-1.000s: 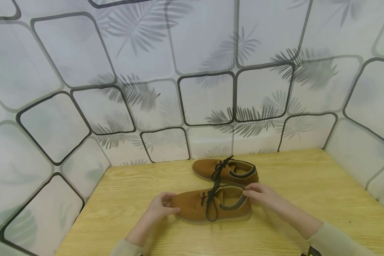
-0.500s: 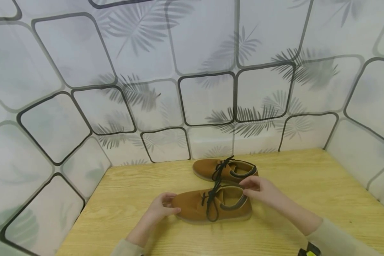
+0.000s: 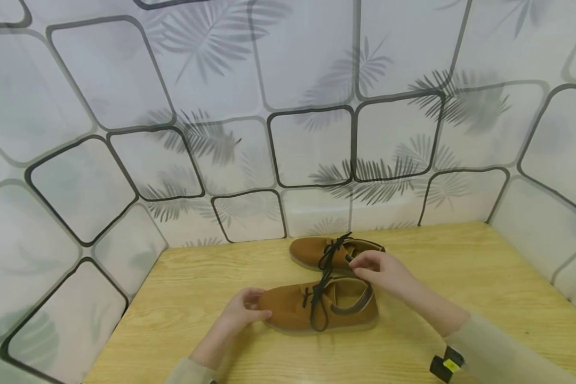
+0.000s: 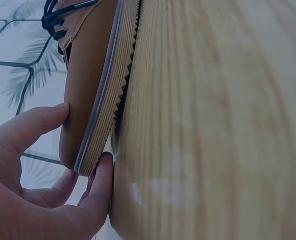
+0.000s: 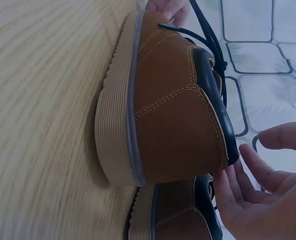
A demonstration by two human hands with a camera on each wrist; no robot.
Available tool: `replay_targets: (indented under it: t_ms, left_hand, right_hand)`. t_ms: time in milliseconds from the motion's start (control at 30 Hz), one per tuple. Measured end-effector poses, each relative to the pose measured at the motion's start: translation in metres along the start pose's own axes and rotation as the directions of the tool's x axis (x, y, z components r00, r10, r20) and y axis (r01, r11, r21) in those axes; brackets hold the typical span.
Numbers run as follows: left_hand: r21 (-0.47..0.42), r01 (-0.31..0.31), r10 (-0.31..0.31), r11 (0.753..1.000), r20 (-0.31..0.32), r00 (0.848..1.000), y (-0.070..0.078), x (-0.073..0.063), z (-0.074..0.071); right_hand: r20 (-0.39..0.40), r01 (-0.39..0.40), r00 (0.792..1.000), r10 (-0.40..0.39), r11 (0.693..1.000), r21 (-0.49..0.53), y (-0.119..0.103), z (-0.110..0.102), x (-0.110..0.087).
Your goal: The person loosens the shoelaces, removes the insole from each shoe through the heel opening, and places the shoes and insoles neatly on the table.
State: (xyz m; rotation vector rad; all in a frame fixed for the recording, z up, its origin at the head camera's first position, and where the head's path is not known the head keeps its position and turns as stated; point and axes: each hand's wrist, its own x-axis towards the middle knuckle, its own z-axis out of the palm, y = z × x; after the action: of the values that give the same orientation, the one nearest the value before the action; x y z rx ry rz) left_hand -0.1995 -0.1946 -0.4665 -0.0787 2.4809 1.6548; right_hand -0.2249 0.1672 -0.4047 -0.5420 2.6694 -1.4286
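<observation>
Two brown lace-up shoes with black laces lie side by side, toes to the left. My left hand (image 3: 240, 312) grips the toe of the near shoe (image 3: 285, 309). In the left wrist view its thumb lies on the upper and its fingers reach under the ridged sole (image 4: 108, 105), with the toe tipped up from the table. My right hand (image 3: 384, 272) hovers over the near shoe's heel, fingers loosely bent and thumb apart, holding nothing. Its fingertips are right at the dark collar (image 5: 230, 145) in the right wrist view. It partly hides the far shoe (image 3: 309, 250).
Both shoes are on a yellow wood-grain table (image 3: 197, 274). Behind and at both sides stand walls (image 3: 312, 149) with a leaf and rounded-square pattern. The far shoe lies close behind the near one, between it and the back wall. A black laces' bow (image 3: 319, 304) hangs over the near shoe's side.
My right hand has come off the near shoe's heel and moved up and left, over its opening toward the far shoe. My left hand and both shoes stay in place.
</observation>
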Motion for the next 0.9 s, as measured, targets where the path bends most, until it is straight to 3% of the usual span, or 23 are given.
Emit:
replay_targets:
  t_ms: [367,900]
  left_hand:
    - [-0.006,0.004,-0.004,1.000,0.008,1.000,0.002,-0.001,-0.002]
    - [-0.001,0.020,-0.020,1.000,0.011,1.000,0.002,0.000,0.000]
  right_hand:
    - [-0.007,0.058,0.998,-0.058,0.998,0.005,-0.008,0.010,0.018]
    - [0.016,0.057,0.998,-0.057,0.998,-0.009,-0.013,0.027,0.038]
